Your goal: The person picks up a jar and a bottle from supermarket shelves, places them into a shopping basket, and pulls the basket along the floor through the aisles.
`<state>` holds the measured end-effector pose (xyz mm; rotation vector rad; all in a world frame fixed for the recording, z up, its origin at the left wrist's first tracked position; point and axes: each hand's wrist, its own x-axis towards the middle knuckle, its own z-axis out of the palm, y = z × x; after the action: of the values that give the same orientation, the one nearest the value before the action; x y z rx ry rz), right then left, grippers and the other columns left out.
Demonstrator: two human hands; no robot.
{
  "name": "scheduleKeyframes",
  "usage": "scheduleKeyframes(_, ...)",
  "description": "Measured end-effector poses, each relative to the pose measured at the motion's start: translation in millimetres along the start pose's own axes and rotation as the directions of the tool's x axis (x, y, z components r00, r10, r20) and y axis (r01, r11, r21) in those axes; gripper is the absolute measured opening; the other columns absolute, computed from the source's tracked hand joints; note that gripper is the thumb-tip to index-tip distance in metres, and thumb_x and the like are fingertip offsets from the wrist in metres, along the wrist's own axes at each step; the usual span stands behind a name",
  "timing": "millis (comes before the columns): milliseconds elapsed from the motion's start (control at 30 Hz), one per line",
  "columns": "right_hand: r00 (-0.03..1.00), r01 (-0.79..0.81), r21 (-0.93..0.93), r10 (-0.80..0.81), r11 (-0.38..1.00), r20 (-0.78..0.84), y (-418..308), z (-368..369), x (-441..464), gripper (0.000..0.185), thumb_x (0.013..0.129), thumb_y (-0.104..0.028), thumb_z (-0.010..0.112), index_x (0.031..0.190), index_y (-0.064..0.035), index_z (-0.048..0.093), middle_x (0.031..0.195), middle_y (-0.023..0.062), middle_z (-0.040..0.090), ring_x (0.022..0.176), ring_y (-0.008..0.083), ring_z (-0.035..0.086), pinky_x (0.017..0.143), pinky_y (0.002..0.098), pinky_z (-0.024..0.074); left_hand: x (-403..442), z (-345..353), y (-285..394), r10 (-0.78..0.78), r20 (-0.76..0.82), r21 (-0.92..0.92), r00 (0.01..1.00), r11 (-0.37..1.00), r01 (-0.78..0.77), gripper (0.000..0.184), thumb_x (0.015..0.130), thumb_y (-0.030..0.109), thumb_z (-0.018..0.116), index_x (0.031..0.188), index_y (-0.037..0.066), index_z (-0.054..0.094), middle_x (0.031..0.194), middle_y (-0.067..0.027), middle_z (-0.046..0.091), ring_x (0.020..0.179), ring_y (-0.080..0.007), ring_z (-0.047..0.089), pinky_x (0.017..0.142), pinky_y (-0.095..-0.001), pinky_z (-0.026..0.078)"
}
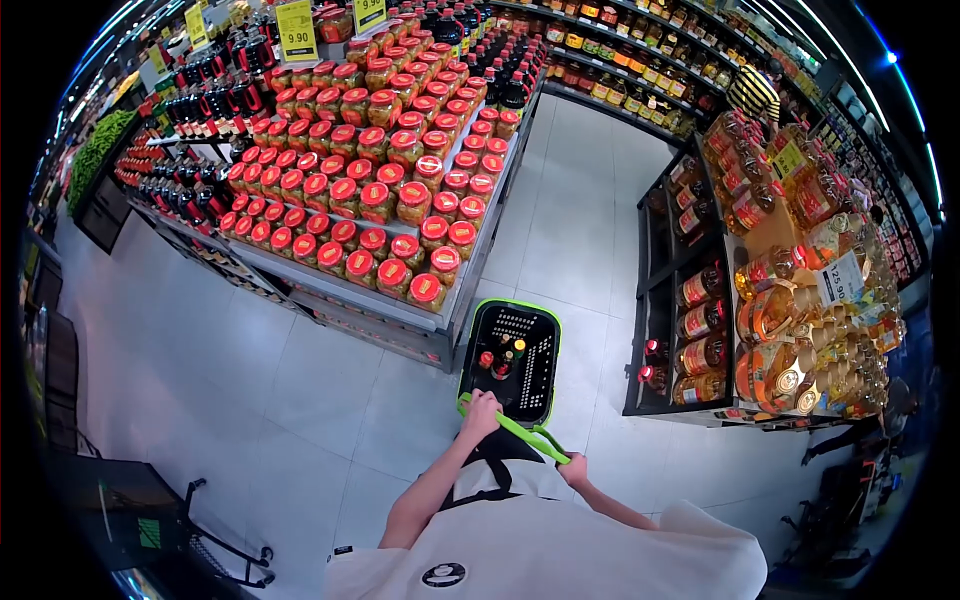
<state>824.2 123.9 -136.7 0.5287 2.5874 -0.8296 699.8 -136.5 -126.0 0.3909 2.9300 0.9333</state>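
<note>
My left hand (481, 414) is wrapped round the left end of a bright green handle (520, 430). My right hand (573, 469) grips the same handle near its right end. Just beyond the handle is a black shopping basket (549, 350) with a green rim and a perforated bottom. Several small bottles (503, 362) with red, yellow and dark caps stand inside it. Their labels are too small to read.
A tiered display of red-lidded jars (378, 200) rises ahead on the left, its shelf corner (440, 345) close to the basket. A rack of large oil bottles (770, 370) stands to the right. Pale tiled floor (575, 200) runs between them. Far off is a person in a striped top (755, 95).
</note>
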Motion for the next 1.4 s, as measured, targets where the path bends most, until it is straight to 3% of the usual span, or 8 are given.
scheduleKeyframes(67, 1.000, 0.011, 0.017, -0.011, 1.000, 0.029, -4, 1, 4, 0.034, 0.062, -0.019, 0.059, 0.089, -0.0002, 0.064, 0.079, 0.0225, 0.061, 0.075, 0.0325, 0.061, 0.072, 0.0345, 0.0485, 2, -3, -6, -0.049, 0.127, -0.037, 0.991, 0.998, 0.054, 0.016, 0.056, 0.005, 0.064, 0.066, 0.018, 0.067, 0.083, -0.0009, 0.052, 0.094, -0.0248, 0.043, 0.084, -0.0490, 0.039)
scheduleKeyframes(300, 0.999, -0.013, 0.036, 0.011, 0.999, 0.050, -6, 2, 10, 0.035, 0.060, -0.019, 0.062, 0.090, -0.0003, 0.064, 0.075, 0.0222, 0.061, 0.072, 0.0326, 0.061, 0.069, 0.0345, 0.0482, 24, 7, -17, 0.070, 0.116, -0.063, 0.991, 0.996, -0.063, 0.018, 0.054, 0.006, 0.066, 0.065, 0.020, 0.067, 0.080, -0.0001, 0.053, 0.092, -0.0243, 0.045, 0.078, -0.0524, 0.040)
scheduleKeyframes(533, 0.994, -0.057, 0.126, 0.045, 0.990, 0.096, -40, -8, 49, 0.030, 0.060, -0.019, 0.063, 0.086, -0.0044, 0.066, 0.072, 0.0185, 0.062, 0.070, 0.0303, 0.062, 0.067, 0.0349, 0.0485, 80, 15, -42, 0.136, 0.136, -0.011, 0.981, 0.991, -0.135, 0.015, 0.055, 0.008, 0.066, 0.062, 0.021, 0.067, 0.078, 0.0000, 0.053, 0.090, -0.0233, 0.046, 0.077, -0.0492, 0.040)
scheduleKeyframes(600, 0.992, 0.092, 0.083, -0.084, 0.992, -0.091, -42, 1, 65, 0.022, 0.064, -0.018, 0.059, 0.082, -0.0064, 0.067, 0.066, 0.0190, 0.060, 0.064, 0.0308, 0.061, 0.062, 0.0366, 0.0478, 96, 2, -40, 0.102, 0.118, 0.066, 0.988, 0.992, -0.110, 0.012, 0.057, 0.008, 0.065, 0.061, 0.020, 0.066, 0.077, -0.0004, 0.052, 0.088, -0.0231, 0.046, 0.077, -0.0466, 0.040)
scheduleKeyframes(867, 0.972, 0.166, 0.129, -0.140, 0.978, -0.188, -83, -26, 126, 0.020, 0.059, -0.014, 0.058, 0.076, -0.0054, 0.065, 0.070, 0.0188, 0.061, 0.069, 0.0338, 0.060, 0.067, 0.0392, 0.0479, 163, -13, -47, -0.008, 0.049, 0.132, 0.999, 0.991, 0.002, 0.014, 0.063, 0.004, 0.057, 0.064, 0.014, 0.066, 0.078, -0.0054, 0.052, 0.089, -0.0254, 0.046, 0.081, -0.0441, 0.038)
scheduleKeyframes(1167, 0.917, 0.398, -0.065, -0.395, 0.915, 0.046, -74, -25, 150, 0.014, 0.058, -0.017, 0.060, 0.068, -0.0072, 0.063, 0.063, 0.0145, 0.059, 0.060, 0.0323, 0.058, 0.060, 0.0389, 0.0481, 114, -23, -53, -0.085, -0.117, 0.016, 0.989, 0.996, 0.088, 0.010, 0.064, 0.004, 0.055, 0.067, 0.007, 0.063, 0.081, -0.0094, 0.053, 0.089, -0.0270, 0.048, 0.077, -0.0358, 0.042)
scheduleKeyframes(1333, 0.748, 0.645, -0.250, -0.531, 0.722, 0.398, -46, -15, 158, 0.016, 0.055, -0.024, 0.063, 0.063, -0.0107, 0.064, 0.062, 0.0098, 0.060, 0.067, 0.0282, 0.057, 0.065, 0.0383, 0.0466, 48, 14, -69, -0.158, -0.026, 0.198, 0.987, 0.967, 0.160, 0.013, 0.062, 0.002, 0.056, 0.069, 0.008, 0.065, 0.082, -0.0094, 0.053, 0.090, -0.0268, 0.049, 0.078, -0.0351, 0.042)
scheduleKeyframes(1400, 0.781, 0.613, -0.238, -0.532, 0.753, 0.327, -41, -13, 162, 0.015, 0.055, -0.024, 0.063, 0.063, -0.0115, 0.065, 0.061, 0.0089, 0.059, 0.068, 0.0270, 0.057, 0.068, 0.0378, 0.0454, 42, 18, -59, -0.211, 0.041, 0.224, 0.977, 0.954, 0.197, 0.015, 0.061, 0.002, 0.058, 0.071, 0.009, 0.066, 0.085, -0.0085, 0.054, 0.093, -0.0265, 0.048, 0.078, -0.0354, 0.042)
